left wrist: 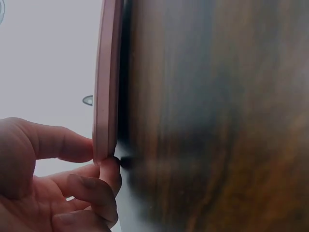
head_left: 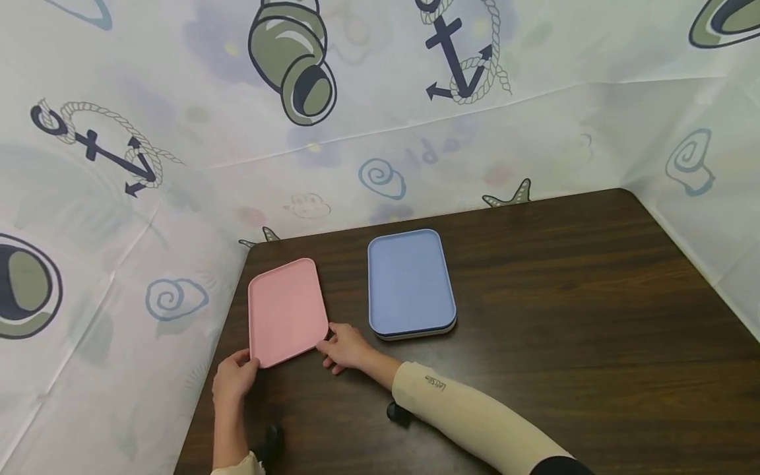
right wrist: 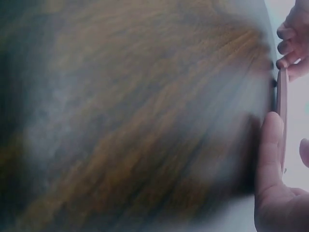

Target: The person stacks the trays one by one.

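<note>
A pink tray (head_left: 286, 310) lies near the left edge of the dark wooden table (head_left: 564, 316). My left hand (head_left: 245, 364) pinches its near left corner. In the left wrist view the thumb (left wrist: 63, 145) sits on top of the pink tray (left wrist: 107, 87) and a finger (left wrist: 112, 171) is underneath. My right hand (head_left: 330, 343) holds the near right corner. In the right wrist view one finger (right wrist: 270, 145) lies along the edge of the pink tray (right wrist: 282, 106) on the table side, and the thumb (right wrist: 304, 152) is on the other side.
A blue tray (head_left: 410, 280) tops a short stack just right of the pink one, about a hand's width away. A printed white curtain (head_left: 178, 132) closes in the table at the back, left and right. The table's left edge (head_left: 204, 389) is close to my left hand.
</note>
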{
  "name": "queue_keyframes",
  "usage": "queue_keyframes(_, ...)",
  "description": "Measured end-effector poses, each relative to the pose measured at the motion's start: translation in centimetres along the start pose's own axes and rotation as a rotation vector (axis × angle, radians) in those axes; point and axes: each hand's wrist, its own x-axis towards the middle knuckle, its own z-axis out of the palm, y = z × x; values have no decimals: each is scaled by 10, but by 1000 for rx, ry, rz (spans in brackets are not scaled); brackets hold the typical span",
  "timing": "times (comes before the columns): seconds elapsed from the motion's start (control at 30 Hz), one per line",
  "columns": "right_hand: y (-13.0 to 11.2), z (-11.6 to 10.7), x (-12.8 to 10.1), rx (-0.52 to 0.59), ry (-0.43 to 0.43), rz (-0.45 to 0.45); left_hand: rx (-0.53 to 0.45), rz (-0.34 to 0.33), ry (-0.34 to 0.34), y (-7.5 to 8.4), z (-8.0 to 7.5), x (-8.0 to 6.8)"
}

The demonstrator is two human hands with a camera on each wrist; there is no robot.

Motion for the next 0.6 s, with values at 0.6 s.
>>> queue_keyframes(0.6,-22,2,-13,-61,142,-150,-460,-83,-134,-11,4,-43)
